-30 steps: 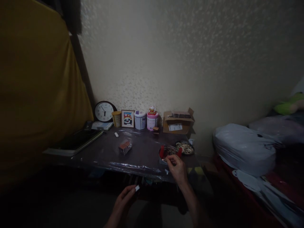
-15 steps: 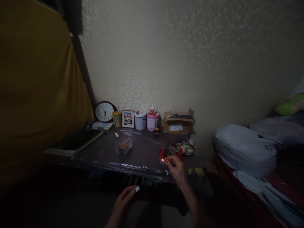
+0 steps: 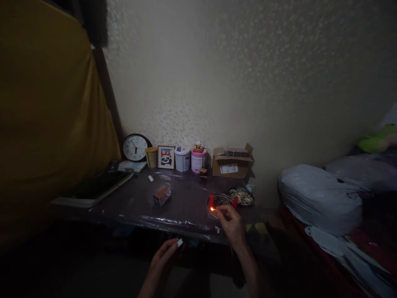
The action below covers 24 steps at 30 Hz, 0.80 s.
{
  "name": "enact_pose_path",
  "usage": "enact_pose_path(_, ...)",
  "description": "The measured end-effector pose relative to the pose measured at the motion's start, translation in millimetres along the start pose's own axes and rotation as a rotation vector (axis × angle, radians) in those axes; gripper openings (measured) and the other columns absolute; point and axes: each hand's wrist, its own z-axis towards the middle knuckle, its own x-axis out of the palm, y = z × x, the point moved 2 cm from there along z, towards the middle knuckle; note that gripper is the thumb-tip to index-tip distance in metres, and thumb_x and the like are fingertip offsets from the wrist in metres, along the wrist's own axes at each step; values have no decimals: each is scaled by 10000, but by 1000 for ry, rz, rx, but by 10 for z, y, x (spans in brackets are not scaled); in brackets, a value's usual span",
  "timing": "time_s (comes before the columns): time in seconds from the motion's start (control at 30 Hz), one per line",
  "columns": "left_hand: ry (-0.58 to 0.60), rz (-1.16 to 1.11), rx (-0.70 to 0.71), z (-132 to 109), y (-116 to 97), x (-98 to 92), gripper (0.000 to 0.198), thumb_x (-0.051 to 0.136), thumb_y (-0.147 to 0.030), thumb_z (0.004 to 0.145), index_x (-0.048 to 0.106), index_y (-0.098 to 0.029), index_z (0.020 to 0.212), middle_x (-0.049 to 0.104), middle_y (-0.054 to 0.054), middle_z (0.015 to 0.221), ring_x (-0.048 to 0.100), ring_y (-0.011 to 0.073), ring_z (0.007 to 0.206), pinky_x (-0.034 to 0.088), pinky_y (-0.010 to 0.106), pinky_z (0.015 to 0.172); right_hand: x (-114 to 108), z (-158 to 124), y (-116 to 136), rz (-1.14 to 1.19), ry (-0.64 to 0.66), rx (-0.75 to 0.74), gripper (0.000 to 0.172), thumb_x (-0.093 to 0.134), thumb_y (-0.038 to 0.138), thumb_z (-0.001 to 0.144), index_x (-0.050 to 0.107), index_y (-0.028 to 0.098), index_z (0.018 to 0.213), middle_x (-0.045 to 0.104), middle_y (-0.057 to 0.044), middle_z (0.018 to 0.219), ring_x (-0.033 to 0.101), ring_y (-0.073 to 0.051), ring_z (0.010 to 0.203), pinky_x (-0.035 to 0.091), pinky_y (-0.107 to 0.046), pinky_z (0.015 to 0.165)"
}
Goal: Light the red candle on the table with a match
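Note:
My right hand (image 3: 232,223) pinches a burning match (image 3: 214,209) between thumb and fingertips, its small flame pointing left. It is at the near rim of a round dish (image 3: 221,199) with dark contents. Two red candles (image 3: 211,200) stand at the dish's left and right sides; the flame is just below the left one, and I cannot tell whether it touches. Lower down, in front of the table edge, my left hand (image 3: 163,256) is closed around a small matchbox (image 3: 180,242), of which only a white end shows.
Behind the dish lies a plate of sticks (image 3: 241,196). A plastic-wrapped pack (image 3: 161,194) and a white object (image 3: 151,179) lie on the dark table (image 3: 186,198). Along the wall stand a clock (image 3: 135,147), a picture frame (image 3: 166,157), tins (image 3: 182,159) and a cardboard box (image 3: 232,161).
The match flame has grown a little brighter and larger. My right hand has shifted slightly down and right; my left hand still holds the matchbox.

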Motion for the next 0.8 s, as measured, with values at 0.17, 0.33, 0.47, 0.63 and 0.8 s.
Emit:
enact_pose_path(0.17,56,-104,55,294,-174,303,248,752,-326,614,700,-173,803,725,50,807,641,176,764,468,271,725,26,56,-84,126,-71,65,86,582,264,746,618,190,721,654,-14,688,637,-159,630,520,-258,601)
enact_pose_path(0.33,96,-142,152,610,-291,590,227,742,-302,633,698,-161,805,717,49,832,614,139,764,453,243,749,28,146,-111,221,-131,146,129,629,310,716,627,181,706,660,-16,663,639,-164,622,522,-256,590)
enact_pose_path(0.47,116,-145,168,786,-323,672,238,744,-306,628,693,-161,810,716,60,891,613,150,807,448,248,751,37,224,-118,252,-151,176,150,626,331,723,630,181,730,672,-25,687,647,-166,641,530,-264,611)
enact_pose_path(0.63,76,-99,178,819,-265,590,232,737,-313,637,690,-168,810,707,26,805,612,138,760,434,234,732,103,291,-189,207,-205,156,170,617,350,740,633,181,738,668,-31,696,637,-161,634,523,-269,613)
enact_pose_path(0.8,63,-64,154,768,-247,524,243,732,-348,635,685,-175,799,707,18,810,620,154,765,434,246,736,197,288,-274,201,-255,160,204,608,376,749,628,173,754,663,-43,711,632,-165,654,520,-283,636)
